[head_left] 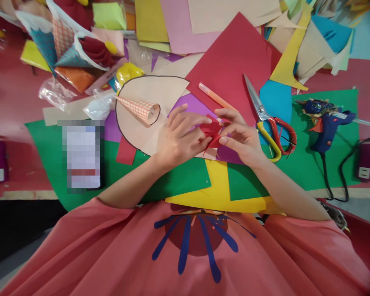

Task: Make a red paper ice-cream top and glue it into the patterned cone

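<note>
Between my two hands is a small piece of red paper [212, 130], bent or curled, its exact shape partly covered by fingers. My left hand [185, 131] pinches its left side with thumb and fingertips. On the other side, my right hand [242, 137] grips the paper's edge between thumb and fingers. Under and left of my left hand lies a beige paper piece [142, 88] with a dark curved outline. A small checked paper cone [140, 110] rests on it. An orange marker [217, 96] lies just beyond my right hand.
Scissors [262, 113] with red and yellow handles lie right of my right hand. A blue glue gun [331, 127] with a cord sits farther right. A phone [84, 156] lies at left. Red cardstock [234, 61], paper scraps and several wrapped cones [64, 37] fill the far side.
</note>
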`<action>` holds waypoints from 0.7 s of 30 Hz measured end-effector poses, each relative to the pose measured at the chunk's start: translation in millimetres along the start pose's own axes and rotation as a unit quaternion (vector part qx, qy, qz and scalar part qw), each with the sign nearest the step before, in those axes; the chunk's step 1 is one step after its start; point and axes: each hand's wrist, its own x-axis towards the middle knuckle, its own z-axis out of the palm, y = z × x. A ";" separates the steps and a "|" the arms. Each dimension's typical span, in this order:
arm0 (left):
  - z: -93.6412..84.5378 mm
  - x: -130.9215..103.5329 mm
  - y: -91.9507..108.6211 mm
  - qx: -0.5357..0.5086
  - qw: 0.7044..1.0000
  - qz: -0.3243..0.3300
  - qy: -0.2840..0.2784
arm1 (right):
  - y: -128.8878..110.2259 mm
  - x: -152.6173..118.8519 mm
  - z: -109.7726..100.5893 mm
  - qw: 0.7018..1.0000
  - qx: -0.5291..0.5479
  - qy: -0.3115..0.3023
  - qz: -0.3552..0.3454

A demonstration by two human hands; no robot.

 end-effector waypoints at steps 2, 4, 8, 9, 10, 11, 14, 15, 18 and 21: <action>-0.5 0.3 0.7 0.014 1.000 0.001 0.002 | 0.3 -0.2 -0.2 1.000 -0.017 0.000 -0.006; -0.1 0.4 0.9 0.021 1.000 -0.005 -0.002 | 1.7 -0.6 -0.6 0.999 -0.035 0.008 -0.016; 2.5 0.2 0.7 0.013 1.000 0.007 0.014 | 5.1 -1.3 -0.9 0.996 -0.065 0.048 -0.036; 3.1 0.3 0.8 0.006 1.000 0.014 0.016 | 5.4 -1.4 -0.8 0.995 -0.072 0.058 -0.037; 3.5 0.6 1.1 -0.003 1.000 0.019 0.012 | 5.6 -1.5 -0.7 0.994 -0.079 0.066 -0.037; 3.6 1.1 1.4 -0.014 1.000 0.020 0.005 | 5.5 -1.5 -0.5 0.993 -0.084 0.073 -0.036; 3.1 2.2 2.3 -0.050 0.999 0.002 -0.018 | 4.6 -1.6 0.1 0.992 -0.093 0.084 -0.027; 2.9 2.2 2.2 -0.061 0.998 -0.003 -0.026 | 4.3 -1.7 0.2 0.992 -0.094 0.084 -0.026; 3.7 0.0 0.3 -0.097 0.994 -0.009 -0.046 | 3.5 -1.8 0.0 0.992 -0.094 0.079 -0.024; 6.1 -3.5 -2.8 -0.132 0.986 -0.059 -0.080 | 3.6 -1.9 -0.4 0.993 -0.093 0.074 -0.022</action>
